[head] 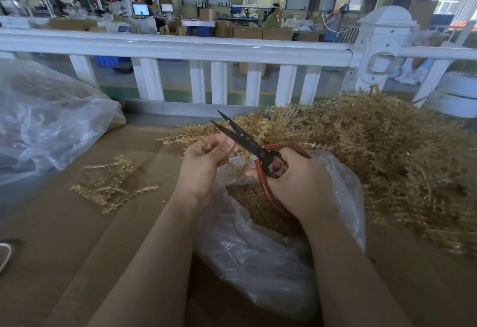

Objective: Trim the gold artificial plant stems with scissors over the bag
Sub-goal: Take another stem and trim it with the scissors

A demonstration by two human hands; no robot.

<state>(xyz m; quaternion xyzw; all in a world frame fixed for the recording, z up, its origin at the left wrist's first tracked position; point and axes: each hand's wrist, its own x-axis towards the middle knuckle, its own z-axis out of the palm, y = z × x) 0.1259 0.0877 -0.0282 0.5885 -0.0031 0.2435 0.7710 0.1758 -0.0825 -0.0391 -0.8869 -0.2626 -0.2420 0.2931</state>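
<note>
Brown cardboard worktop (77,236); left hand (204,166) pinches gold plastic stem (233,165) over clear plastic bag (258,249); right hand (299,182) grips red-handled black scissors (247,143), blades parted; risk: blades near left fingertips, nick if stem slips.

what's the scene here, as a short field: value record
left hand: left hand pinches a gold stem
right hand: right hand grips the scissors by their red handles
blades: slightly apart, pointing up and away, not on the stem
bag: clear bag open under both hands, gold bits inside
pile: big heap of stems to the right
cut pieces: a few stems lying on the cardboard to the left
behind: white railing
</note>
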